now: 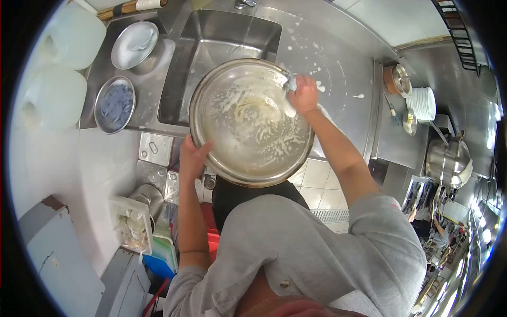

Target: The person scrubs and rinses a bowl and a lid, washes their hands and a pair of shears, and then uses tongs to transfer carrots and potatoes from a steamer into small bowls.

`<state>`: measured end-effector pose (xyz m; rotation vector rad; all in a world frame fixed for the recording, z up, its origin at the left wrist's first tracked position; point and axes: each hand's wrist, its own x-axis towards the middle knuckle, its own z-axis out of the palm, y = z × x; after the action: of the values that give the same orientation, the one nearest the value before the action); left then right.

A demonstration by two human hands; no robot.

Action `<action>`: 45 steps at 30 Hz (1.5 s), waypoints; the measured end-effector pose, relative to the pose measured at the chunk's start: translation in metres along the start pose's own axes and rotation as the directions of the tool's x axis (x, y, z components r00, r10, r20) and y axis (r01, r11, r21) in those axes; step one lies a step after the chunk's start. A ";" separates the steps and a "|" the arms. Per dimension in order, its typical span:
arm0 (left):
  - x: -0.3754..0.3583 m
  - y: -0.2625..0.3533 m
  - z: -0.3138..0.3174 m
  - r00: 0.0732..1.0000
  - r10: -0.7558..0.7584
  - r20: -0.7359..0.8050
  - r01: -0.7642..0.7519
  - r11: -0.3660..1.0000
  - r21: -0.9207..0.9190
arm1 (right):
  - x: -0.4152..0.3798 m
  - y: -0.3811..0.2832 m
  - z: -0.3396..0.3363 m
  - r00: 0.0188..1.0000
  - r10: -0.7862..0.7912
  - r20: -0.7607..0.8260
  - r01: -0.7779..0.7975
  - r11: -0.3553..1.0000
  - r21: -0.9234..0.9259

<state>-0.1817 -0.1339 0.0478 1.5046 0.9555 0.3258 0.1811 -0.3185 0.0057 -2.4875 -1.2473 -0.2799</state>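
A large round metal basin [224, 145], its inside streaked with white suds, is tilted toward me at the sink's front edge. My left hand [193, 158] grips its lower left rim, thumb over the inner wall and fingers hidden behind. At the upper right rim, my right hand [304, 95] is closed on a greyish scrubbing pad [291, 83] and presses it against the basin's inside edge. Foam clings to the wall just below that hand.
Behind the basin lies a steel sink [182, 68]. To its left stand a bowl of suds [134, 45] and a bowl with bluish cloth [116, 105]. Foam spots dot the steel counter [338, 58]. Stacked white plates [422, 103] and a big pot [446, 161] are at right.
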 end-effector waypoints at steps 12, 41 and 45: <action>0.122 0.042 0.012 0.982 -0.054 0.180 0.048 0.998 0.038 | 0.040 -0.006 0.012 0.997 -0.068 -0.034 0.070 0.995 0.073; 0.061 -0.001 0.038 0.997 0.004 -0.079 -0.021 0.977 -0.212 | -0.018 -0.103 0.041 0.955 -0.232 -0.184 0.289 0.869 0.402; 0.068 0.016 0.045 0.997 -0.030 -0.074 0.008 0.957 -0.290 | -0.007 -0.114 0.045 0.955 -0.117 -0.272 0.236 0.855 0.463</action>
<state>-0.1023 -0.1147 0.0317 1.2209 0.9381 0.4919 0.0857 -0.2432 -0.0136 -1.8522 -1.2623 -0.2542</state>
